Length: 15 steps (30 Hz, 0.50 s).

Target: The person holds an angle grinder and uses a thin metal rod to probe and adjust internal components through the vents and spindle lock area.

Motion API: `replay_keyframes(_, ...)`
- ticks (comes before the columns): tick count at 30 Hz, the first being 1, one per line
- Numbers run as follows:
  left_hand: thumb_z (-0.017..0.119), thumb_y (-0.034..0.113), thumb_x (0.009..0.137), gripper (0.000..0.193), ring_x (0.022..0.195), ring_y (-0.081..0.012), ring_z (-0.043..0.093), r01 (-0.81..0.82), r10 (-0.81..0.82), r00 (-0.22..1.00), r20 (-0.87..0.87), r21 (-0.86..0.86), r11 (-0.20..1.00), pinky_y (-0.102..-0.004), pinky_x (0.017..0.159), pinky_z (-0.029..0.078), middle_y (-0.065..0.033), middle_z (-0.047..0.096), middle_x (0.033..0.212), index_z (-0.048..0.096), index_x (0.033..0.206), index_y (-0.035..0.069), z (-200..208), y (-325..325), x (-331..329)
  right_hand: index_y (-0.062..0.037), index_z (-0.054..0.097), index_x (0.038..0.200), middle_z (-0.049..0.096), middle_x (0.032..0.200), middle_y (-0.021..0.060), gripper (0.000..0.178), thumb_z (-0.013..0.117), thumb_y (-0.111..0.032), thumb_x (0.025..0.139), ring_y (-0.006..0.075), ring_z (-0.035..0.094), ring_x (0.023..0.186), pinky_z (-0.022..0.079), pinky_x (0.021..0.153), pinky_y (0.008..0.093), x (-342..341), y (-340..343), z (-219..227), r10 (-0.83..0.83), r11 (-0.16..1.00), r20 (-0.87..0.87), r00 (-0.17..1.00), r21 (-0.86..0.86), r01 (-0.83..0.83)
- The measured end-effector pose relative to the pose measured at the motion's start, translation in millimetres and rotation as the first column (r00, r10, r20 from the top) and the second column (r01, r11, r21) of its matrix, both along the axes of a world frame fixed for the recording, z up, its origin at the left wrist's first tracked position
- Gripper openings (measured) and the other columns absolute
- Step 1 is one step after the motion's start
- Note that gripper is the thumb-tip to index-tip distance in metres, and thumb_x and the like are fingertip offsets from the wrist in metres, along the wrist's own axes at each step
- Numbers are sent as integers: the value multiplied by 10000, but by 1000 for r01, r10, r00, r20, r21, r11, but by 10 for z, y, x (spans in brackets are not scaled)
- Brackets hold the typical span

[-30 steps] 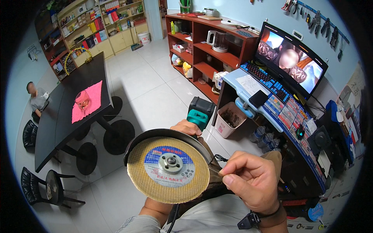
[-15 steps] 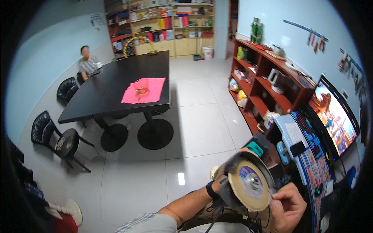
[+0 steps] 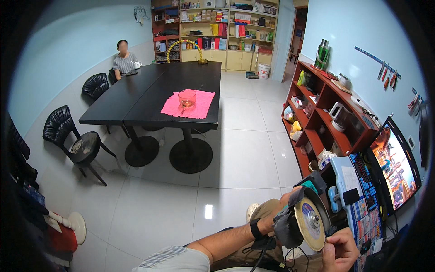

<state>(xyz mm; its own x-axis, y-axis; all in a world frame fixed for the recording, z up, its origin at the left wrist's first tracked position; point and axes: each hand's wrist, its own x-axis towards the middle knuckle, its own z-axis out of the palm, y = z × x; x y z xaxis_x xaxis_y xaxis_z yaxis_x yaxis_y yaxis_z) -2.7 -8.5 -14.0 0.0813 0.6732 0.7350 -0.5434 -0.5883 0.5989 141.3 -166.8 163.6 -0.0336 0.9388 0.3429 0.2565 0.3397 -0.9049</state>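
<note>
An angle grinder (image 3: 309,185) with a teal and black body is held up at the lower right. Its pale yellow disc (image 3: 304,225) faces right, half ringed by a dark guard (image 3: 324,206). My left hand (image 3: 285,198) is wrapped round the tool from behind, partly hidden by the guard and disc. A black band circles that wrist. Close to the disc's lower right edge, my right hand (image 3: 342,250) is closed in a pinch. Something small and thin seems to be between its fingertips, too small to name.
Right of my hands, a desk holds a keyboard (image 3: 364,179) and lit monitor (image 3: 393,165). Beyond stands a red-brown shelf (image 3: 333,97). Ahead, a black table (image 3: 149,102) bears a pink cloth (image 3: 170,106) and glass bowl (image 3: 187,97). A person (image 3: 123,61) sits at its far left.
The view has turned left, so the room appears shifted to the right. Grinder and both hands sit lower and further right in the picture. Both hands keep their grips.
</note>
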Motion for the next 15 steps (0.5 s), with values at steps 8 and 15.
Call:
replay_keyframes(8,781,320,937,478,1069,-134,602,247,-237,968,83,-127,961,-298,917,529,-69,638,1168,614,1262,12,4,-21,-158,76,659,1004,570,1020,59,55,635,91,958,124,568,903,445,842,235,-82,-78,-59,-23,999,-15,1000,39,24)
replay_keyframes(15,739,105,898,365,1009,-164,592,-3,3,1000,-26,7,1000,-326,900,500,-73,621,1089,557,1210,54,200,-211,-210,39,700,858,620,823,87,53,678,52,812,152,574,750,441,691,259,-48,37,-125,-140,966,143,980,238,104)
